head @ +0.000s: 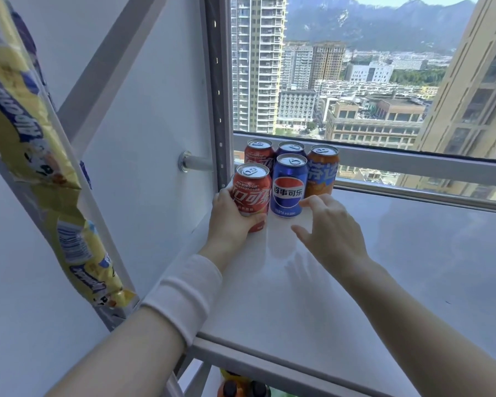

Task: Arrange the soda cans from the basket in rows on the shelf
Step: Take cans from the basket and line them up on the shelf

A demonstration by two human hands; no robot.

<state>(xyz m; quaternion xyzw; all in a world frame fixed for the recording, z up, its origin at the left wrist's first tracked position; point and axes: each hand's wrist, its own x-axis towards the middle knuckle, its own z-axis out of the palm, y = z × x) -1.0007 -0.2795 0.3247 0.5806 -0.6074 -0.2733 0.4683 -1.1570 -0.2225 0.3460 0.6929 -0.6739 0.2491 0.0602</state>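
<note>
My left hand (229, 222) grips the front red can (251, 193) on the shelf (384, 267). Right hand (331, 227) spread loose, fingertips beside the blue can (287, 186); three more cans upright behind.

Five soda cans standing on white shelf (355, 282): two red cola cans (251, 193) (259, 151), two blue Pepsi cans (287, 186) (292, 149), one orange soda can (322, 170). Two hands showing, left hand (229, 222) and right hand (331, 230). One yellow snack bag (40, 156) hanging left of left fingers.
</note>
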